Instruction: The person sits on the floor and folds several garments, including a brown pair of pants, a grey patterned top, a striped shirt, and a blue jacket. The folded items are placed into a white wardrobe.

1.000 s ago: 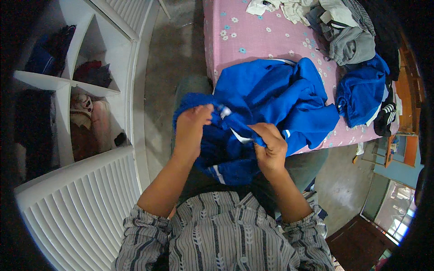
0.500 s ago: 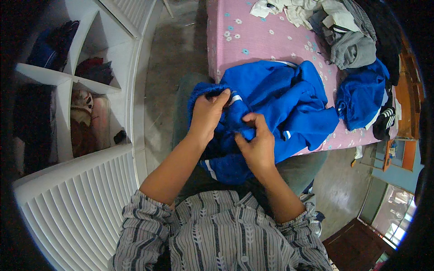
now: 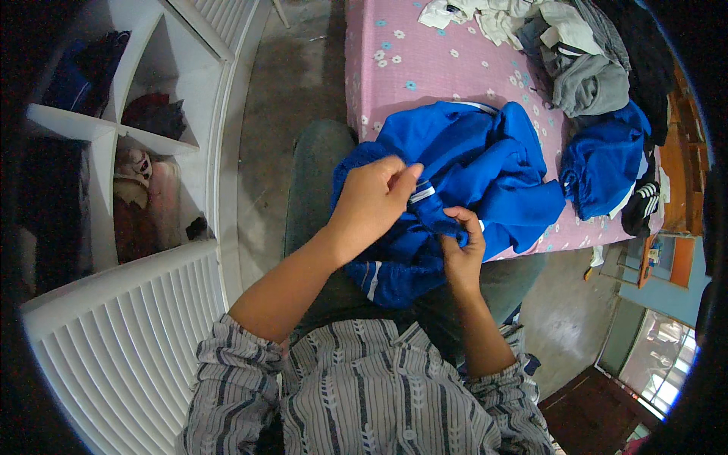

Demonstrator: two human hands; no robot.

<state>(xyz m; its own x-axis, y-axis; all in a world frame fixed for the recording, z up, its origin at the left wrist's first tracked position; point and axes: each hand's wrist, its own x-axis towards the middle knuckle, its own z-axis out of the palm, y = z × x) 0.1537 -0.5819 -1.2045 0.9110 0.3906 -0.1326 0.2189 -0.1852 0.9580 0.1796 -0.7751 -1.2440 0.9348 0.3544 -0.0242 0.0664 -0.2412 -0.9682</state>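
Note:
A blue garment [image 3: 497,163] with white stripes lies bunched across my lap and the near edge of the bed; its exact kind is hidden by the folds. Over its left part my left hand [image 3: 368,203] is closed, thumb against curled fingers, with blue cloth at its far side. Lower and to the right, my right hand [image 3: 464,249] pinches a gathered, white-striped end of the same garment. Another fold with white stripes hangs over my lap below both hands.
The bed has a pink flowered sheet [image 3: 432,64]. A second blue garment [image 3: 605,163], grey clothes [image 3: 591,85] and white clothes [image 3: 493,19] are heaped at its right and far side. White shelves [image 3: 208,148] with folded clothes and a louvred door [image 3: 144,337] stand to the left.
My left hand has moved right and turned so its back shows. The right hand has shifted slightly right and down, still pinching the blue garment.

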